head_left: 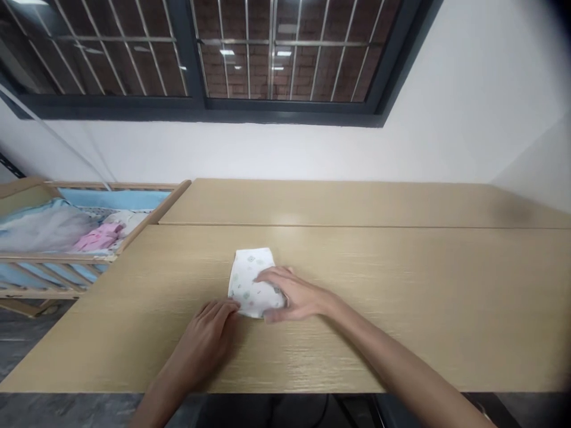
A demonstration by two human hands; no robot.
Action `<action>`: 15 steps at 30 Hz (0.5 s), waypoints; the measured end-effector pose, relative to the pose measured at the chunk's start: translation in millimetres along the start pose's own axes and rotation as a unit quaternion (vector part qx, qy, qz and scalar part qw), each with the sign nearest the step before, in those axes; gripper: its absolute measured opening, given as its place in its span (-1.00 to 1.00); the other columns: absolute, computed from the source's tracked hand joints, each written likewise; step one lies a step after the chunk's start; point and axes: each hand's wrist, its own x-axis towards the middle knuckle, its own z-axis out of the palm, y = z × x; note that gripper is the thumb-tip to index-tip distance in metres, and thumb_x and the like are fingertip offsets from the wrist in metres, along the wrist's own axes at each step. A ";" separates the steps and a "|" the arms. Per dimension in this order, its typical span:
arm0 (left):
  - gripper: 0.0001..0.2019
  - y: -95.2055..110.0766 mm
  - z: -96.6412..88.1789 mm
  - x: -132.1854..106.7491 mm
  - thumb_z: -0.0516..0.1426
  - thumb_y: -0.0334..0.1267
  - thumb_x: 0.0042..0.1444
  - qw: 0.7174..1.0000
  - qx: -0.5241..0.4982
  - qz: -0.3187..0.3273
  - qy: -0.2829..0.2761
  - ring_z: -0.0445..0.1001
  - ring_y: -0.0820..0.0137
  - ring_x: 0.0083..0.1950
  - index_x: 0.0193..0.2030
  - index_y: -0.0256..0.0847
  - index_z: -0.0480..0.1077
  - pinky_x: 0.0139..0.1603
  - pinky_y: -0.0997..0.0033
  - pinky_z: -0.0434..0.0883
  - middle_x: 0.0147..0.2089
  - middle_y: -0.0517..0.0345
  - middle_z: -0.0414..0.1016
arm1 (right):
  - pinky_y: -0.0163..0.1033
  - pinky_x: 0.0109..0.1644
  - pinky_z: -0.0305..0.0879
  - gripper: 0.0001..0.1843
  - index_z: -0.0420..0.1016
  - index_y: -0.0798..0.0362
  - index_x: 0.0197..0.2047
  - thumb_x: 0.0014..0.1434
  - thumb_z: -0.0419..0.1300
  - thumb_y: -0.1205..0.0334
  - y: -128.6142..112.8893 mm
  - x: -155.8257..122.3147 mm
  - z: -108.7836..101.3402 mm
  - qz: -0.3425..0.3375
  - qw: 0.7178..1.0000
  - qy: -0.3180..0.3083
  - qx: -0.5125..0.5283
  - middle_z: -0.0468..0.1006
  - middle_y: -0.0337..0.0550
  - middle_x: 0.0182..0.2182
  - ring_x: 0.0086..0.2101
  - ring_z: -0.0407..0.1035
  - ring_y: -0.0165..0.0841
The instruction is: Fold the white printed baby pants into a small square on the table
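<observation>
One left hand (pixel 209 330), one right hand (pixel 297 294): total two. White printed cloth (pixel 250 276), one. Table (pixel 401 309), one, two boards (pixel 330 202) in view. Crib (pixel 154 215), one; pink cloth (pixel 99 237) inside, one. Window (pixel 285 112), one, two panes (pixel 261 74) in view. White pole (pixel 57 134), one.

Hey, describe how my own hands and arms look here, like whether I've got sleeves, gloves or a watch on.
Your left hand and right hand are ungloved. No sleeve, watch or bracelet shows on the left forearm or right forearm, and both look slim. I make out no markings or rings, though blur hides fine detail.
</observation>
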 end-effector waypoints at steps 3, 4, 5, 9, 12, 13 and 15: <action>-0.73 -2.1 -12.5 13.5 -0.05 -0.14 0.44 0.994 -0.059 -0.085 -0.039 0.57 0.25 0.02 0.02 -0.13 0.44 0.05 0.19 0.50 -0.02 0.04 0.61 | 0.14 0.39 -0.01 0.09 0.21 -0.06 0.42 -0.09 0.50 -0.18 11.4 -5.9 2.9 0.017 0.999 -0.001 0.032 0.28 0.05 0.36 0.36 0.07 0.05; -0.72 -3.7 -17.5 19.2 -0.05 -0.11 0.44 0.990 -0.077 -0.109 -0.051 0.57 0.25 -0.01 0.01 -0.12 0.44 0.03 0.21 0.51 -0.04 0.06 0.61 | 0.12 0.40 -0.02 -0.04 0.25 -0.06 0.40 0.01 0.47 -0.11 15.1 -5.8 5.6 0.018 0.999 0.018 0.044 0.29 0.04 0.35 0.36 0.08 0.01; -0.70 -5.7 -22.3 25.3 -0.06 -0.07 0.43 0.985 -0.094 -0.129 -0.061 0.57 0.25 -0.04 -0.01 -0.11 0.44 0.01 0.22 0.51 -0.06 0.07 0.61 | 0.09 0.38 0.03 -0.24 0.32 -0.06 0.35 0.14 0.39 -0.03 18.5 -4.7 8.5 0.019 0.997 0.042 0.062 0.34 0.03 0.32 0.33 0.15 -0.04; -0.62 -16.5 -34.5 46.9 -0.06 0.06 0.40 0.967 -0.161 -0.189 -0.055 0.56 0.24 -0.10 -0.06 -0.15 0.43 -0.06 0.29 0.50 -0.13 0.06 0.60 | -0.07 0.08 0.37 -0.68 0.50 0.01 0.11 0.41 0.06 0.12 27.8 4.7 16.4 0.065 0.980 0.131 0.134 0.61 -0.01 0.01 -0.03 0.49 -0.18; -0.60 -25.8 -32.8 57.0 0.10 0.10 0.30 0.956 -0.219 -0.190 -0.051 0.53 0.17 0.09 0.05 -0.16 0.40 0.08 0.24 0.48 0.04 0.00 0.58 | -0.11 -0.09 0.41 -0.66 0.52 0.05 0.02 0.43 0.02 0.06 32.6 10.8 19.5 0.112 0.967 0.177 0.143 0.64 -0.04 -0.13 -0.19 0.51 -0.19; -0.56 -28.7 -30.5 59.9 0.16 0.10 0.24 0.952 -0.234 -0.187 -0.060 0.51 0.15 0.14 0.10 -0.17 0.38 0.14 0.20 0.46 0.10 -0.01 0.56 | -0.12 -0.11 0.41 -0.65 0.51 0.05 0.00 0.43 0.01 0.04 33.9 11.9 20.8 0.121 0.964 0.190 0.142 0.64 -0.04 -0.15 -0.20 0.50 -0.20; -0.49 -34.3 -24.9 66.6 0.21 0.10 0.18 0.950 -0.242 -0.184 -0.076 0.50 0.11 0.17 0.14 -0.18 0.37 0.17 0.15 0.45 0.14 -0.03 0.55 | -0.13 -0.14 0.40 -0.65 0.48 0.06 -0.04 0.42 0.02 0.00 35.6 13.4 24.1 0.134 0.959 0.208 0.139 0.62 -0.04 -0.19 -0.23 0.49 -0.21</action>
